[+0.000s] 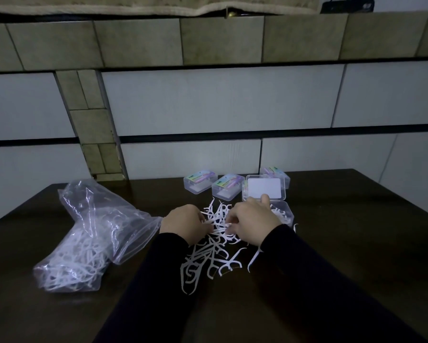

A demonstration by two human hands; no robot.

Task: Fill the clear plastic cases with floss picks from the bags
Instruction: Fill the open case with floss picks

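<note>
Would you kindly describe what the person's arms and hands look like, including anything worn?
Both arms wear long, dark, plain sleeves reaching the wrists. The left hand and right hand are bare: no gloves, rings or watch visible. No markings show on the sleeves.

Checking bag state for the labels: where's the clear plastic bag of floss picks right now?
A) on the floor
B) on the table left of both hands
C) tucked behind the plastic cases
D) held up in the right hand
B: the clear plastic bag lies on the dark table, left of the left hand and right hand, which both work in the loose floss picks.
</note>
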